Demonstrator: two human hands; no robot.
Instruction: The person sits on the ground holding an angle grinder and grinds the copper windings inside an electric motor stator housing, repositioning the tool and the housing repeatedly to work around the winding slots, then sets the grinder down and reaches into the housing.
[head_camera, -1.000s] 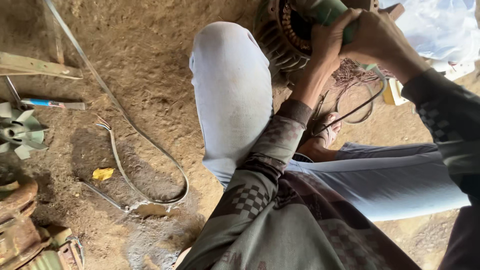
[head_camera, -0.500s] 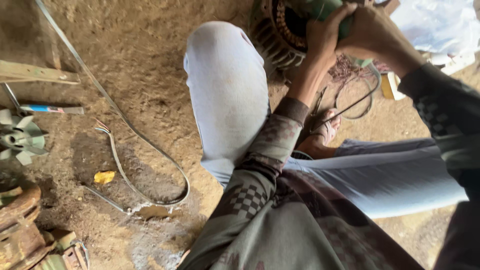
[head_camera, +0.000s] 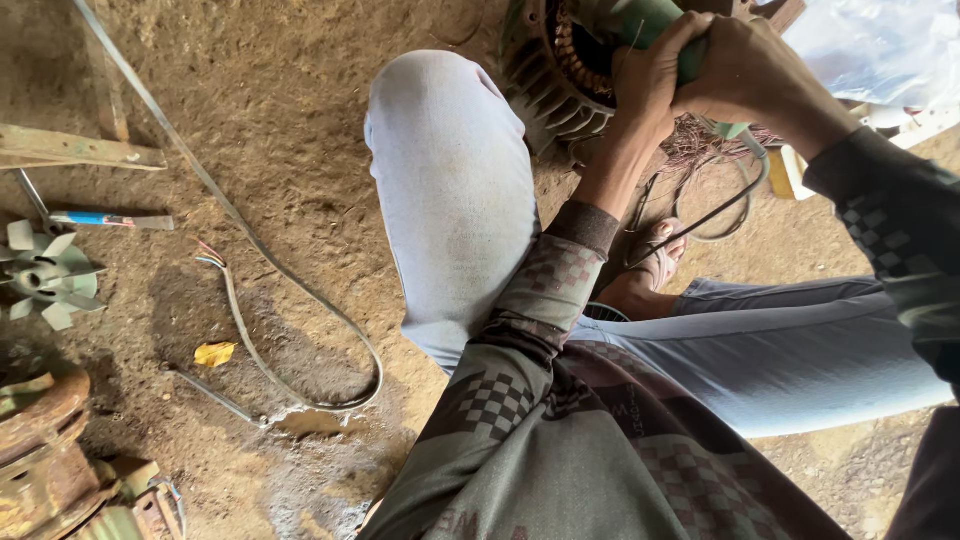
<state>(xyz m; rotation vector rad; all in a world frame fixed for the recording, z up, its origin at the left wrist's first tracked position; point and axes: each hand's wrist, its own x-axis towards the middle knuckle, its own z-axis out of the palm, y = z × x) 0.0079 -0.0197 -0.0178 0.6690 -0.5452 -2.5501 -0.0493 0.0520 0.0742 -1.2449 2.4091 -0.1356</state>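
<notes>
At the top of the head view both hands grip a green-handled tool (head_camera: 655, 25). My left hand (head_camera: 650, 85) wraps the handle from below and my right hand (head_camera: 745, 70) closes over it from the right. The tool reaches into an electric motor stator (head_camera: 555, 70) with copper windings, lying on the dirt floor beside my raised left knee (head_camera: 440, 150). Loose copper wire (head_camera: 705, 150) and a dark cable loop (head_camera: 720, 215) lie just under my hands, above my foot in a sandal (head_camera: 655, 265).
On the dirt floor at left lie a grey cable (head_camera: 300, 310), a plastic fan impeller (head_camera: 45, 275), a blue-handled tool (head_camera: 100, 220), a wooden strip (head_camera: 75, 150) and rusty metal parts (head_camera: 45, 450). White plastic sheeting (head_camera: 880, 45) is at top right.
The view has shifted slightly; both hands keep their grip on the green tool at the motor, with only small movement.
</notes>
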